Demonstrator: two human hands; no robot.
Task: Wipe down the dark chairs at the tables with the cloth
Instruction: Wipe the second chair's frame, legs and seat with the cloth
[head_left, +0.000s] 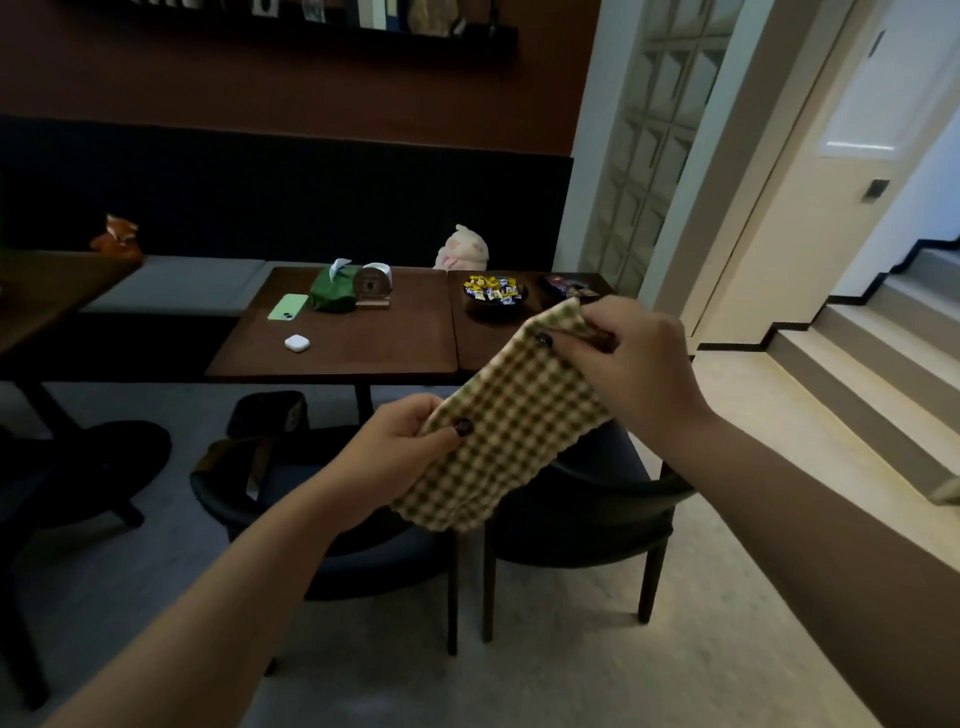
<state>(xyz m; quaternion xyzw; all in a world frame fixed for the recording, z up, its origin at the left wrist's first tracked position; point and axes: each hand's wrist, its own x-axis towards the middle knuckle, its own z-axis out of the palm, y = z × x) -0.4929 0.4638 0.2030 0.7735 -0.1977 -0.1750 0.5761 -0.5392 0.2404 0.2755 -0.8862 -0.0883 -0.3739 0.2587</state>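
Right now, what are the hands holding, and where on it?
A checked cloth: the left hand pinches its near edge, the right hand grips the far upper corner.

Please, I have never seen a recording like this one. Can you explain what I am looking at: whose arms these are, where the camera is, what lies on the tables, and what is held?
There is no robot. A person wears one camera on the head, so you see their own arms. The left hand and right hand each pinch the checked cloth, stretched in the air above two dark chairs. On the left table lie a green phone, a white earbud case, a green tissue pouch and a small round stand. The right table holds a bowl of wrapped candies.
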